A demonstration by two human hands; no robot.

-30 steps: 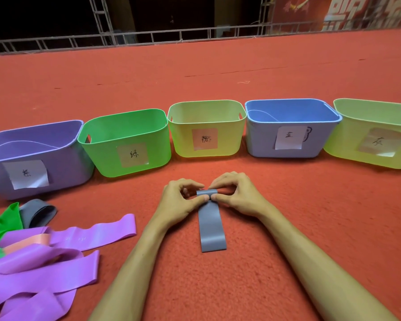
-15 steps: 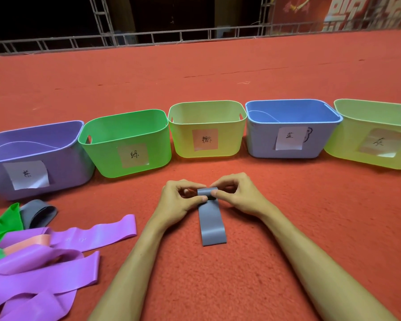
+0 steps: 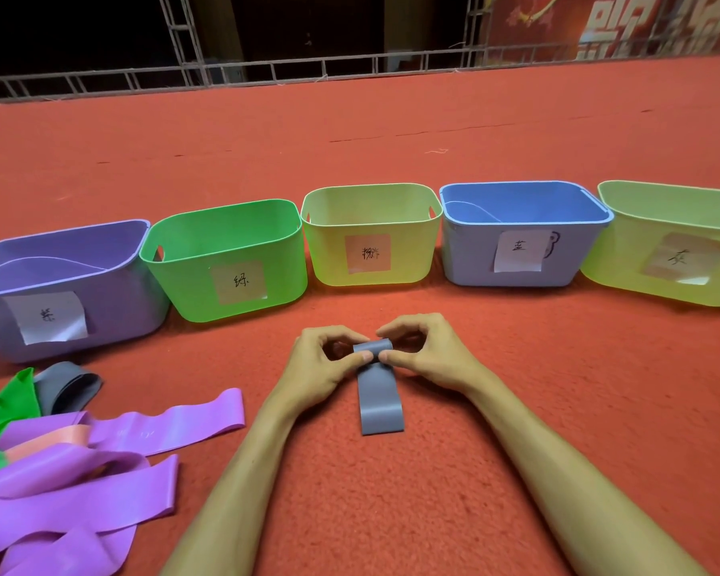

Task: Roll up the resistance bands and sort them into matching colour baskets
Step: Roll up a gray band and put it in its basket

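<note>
Five labelled baskets stand in a row on the red carpet (image 3: 516, 409): a purple basket (image 3: 113, 301), a green basket (image 3: 192, 276), a yellow basket (image 3: 408, 259), a blue basket (image 3: 470, 259) and a second yellow basket (image 3: 607, 259) at the far right. Nothing shows inside any of them. Just before the row, the left hand (image 3: 321, 367) and right hand (image 3: 429, 359) each have a tight thumb-and-finger grip on the rolled far end of a grey band (image 3: 379, 401), whose near end lies flat. Loose purple bands (image 3: 80, 505) are heaped at the left.
</note>
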